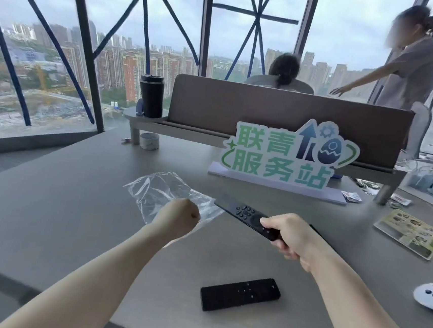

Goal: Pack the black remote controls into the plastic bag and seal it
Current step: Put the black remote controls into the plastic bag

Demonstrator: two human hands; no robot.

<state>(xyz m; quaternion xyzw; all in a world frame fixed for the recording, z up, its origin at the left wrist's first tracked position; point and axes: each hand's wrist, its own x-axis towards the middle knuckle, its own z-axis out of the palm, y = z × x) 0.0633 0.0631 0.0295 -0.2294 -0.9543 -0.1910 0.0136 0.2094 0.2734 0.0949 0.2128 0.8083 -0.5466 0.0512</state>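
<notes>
Gripping 1 remote [247,218] by its near end, the right hand [291,236] aims at the bag [162,194] the left hand [178,217] pinches — a collapsed mouth could snag it — remote 2 [240,294] waits on the table [74,203].

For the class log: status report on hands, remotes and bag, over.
Left hand fisted on plastic bag. Right hand grips one remote. Second remote on table. Nothing blocking.

We can't see the fingertips of our left hand [178,217], curled under over the clear crinkled plastic bag [170,196]. Our right hand [293,237] covers the near end of the slim black remote control [245,214]. The white game controller [432,298] runs off the right edge.
</notes>
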